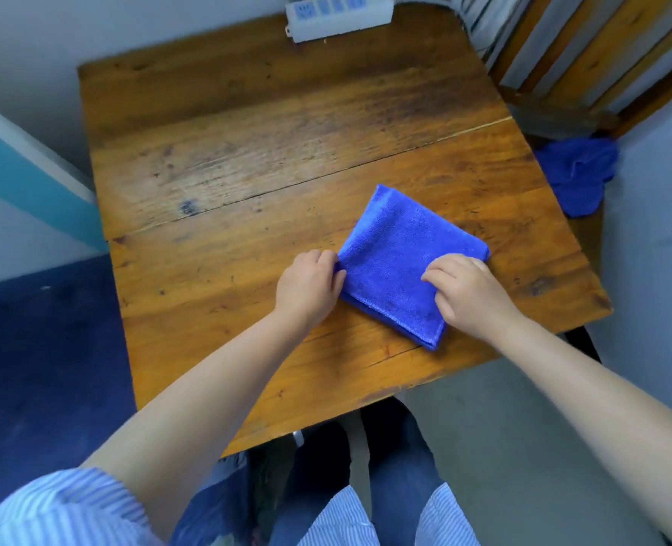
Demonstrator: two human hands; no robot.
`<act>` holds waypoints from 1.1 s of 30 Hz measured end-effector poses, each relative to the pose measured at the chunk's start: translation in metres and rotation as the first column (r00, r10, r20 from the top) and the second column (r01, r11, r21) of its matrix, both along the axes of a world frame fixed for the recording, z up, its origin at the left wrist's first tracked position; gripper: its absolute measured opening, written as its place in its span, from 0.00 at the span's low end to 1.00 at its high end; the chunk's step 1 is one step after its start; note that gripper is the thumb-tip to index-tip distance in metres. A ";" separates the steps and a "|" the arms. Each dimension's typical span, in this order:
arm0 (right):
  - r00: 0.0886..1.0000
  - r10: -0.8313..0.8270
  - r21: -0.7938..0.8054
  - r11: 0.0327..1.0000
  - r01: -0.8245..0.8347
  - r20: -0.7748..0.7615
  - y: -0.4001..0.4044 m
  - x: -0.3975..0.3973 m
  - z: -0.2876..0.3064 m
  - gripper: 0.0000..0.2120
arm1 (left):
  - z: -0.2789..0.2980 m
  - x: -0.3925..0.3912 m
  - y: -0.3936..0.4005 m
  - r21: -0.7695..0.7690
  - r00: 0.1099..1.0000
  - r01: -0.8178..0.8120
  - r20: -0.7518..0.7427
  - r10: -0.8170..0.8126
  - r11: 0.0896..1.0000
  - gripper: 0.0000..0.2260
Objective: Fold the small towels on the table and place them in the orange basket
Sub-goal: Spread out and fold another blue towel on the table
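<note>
So the blue towel [401, 262] is already folded down to a small rectangle, lying on the wooden table [247, 159] toward its near right corner, a bit skewed to the table edges. The left hand [309, 287] is at the towel's left corner, fingers curled and pinching the edge there. The right hand [466, 295] sits on top of the near right part, fingers bent and pressing down on the cloth. It might be nipping a bit of fabric too, but the fingertips are curled under so I can't really tell.

If you ask me, this is either the last fold or squaring it up. To do it well: keep the right hand as the anchor so the layers don't slide, lift the left corner cleanly, and line up the hems before flattening. Terry cloth creeps, so smooth from the fold outward.

No orange basket anywhere in shot, so that part's not done. There's another crumpled blue cloth [576, 173] off the table's right edge, down by the wall. A power strip [338, 15] sits at the far edge, well apart.
</note>
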State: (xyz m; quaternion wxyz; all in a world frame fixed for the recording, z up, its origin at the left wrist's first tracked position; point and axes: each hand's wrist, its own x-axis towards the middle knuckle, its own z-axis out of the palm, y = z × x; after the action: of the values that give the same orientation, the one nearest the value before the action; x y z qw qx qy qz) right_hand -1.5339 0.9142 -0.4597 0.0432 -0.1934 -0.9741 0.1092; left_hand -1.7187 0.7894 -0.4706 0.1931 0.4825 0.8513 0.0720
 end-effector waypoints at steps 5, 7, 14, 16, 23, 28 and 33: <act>0.998 0.058 0.106 0.993 -0.056 -0.014 0.038 -0.058 0.008 0.19 | -0.002 0.018 0.012 0.031 0.957 -0.268 0.121 0.263 0.963 0.18; 0.995 0.101 0.111 0.989 -0.101 0.003 0.050 -0.084 0.007 0.19 | -0.003 0.020 0.015 0.047 0.923 -0.368 0.142 0.358 0.929 0.19; 0.865 0.290 -0.066 0.955 -0.289 0.409 0.095 -0.140 -0.002 0.13 | -0.008 0.023 0.016 -0.063 0.923 -0.368 0.094 0.373 0.928 0.14; 0.874 0.333 -0.075 0.942 -0.328 0.354 0.103 -0.146 -0.006 0.10 | -0.017 0.029 0.014 -0.057 0.898 -0.429 0.076 0.432 0.901 0.15; 0.975 0.154 -0.176 0.976 -0.126 0.157 0.104 -0.145 -0.039 0.13 | -0.030 0.039 0.018 -0.023 0.877 -0.480 -0.048 0.478 0.877 0.17; 0.988 0.091 -0.256 0.965 -0.056 0.127 0.113 -0.140 -0.034 0.30 | -0.020 0.041 0.024 -0.071 0.818 -0.570 0.050 0.573 0.819 0.16; 0.979 0.134 -0.134 0.984 -0.114 0.153 0.112 -0.117 -0.022 0.32 | -0.004 0.047 0.028 -0.271 0.751 -0.609 0.104 0.652 0.745 0.17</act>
State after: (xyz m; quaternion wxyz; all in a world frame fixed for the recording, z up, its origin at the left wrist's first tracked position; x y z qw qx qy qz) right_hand -1.6505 1.0260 -0.4816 -0.0551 -0.1429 -0.9758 0.1563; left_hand -1.6715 0.8170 -0.4751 0.2903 0.1312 0.9441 0.0846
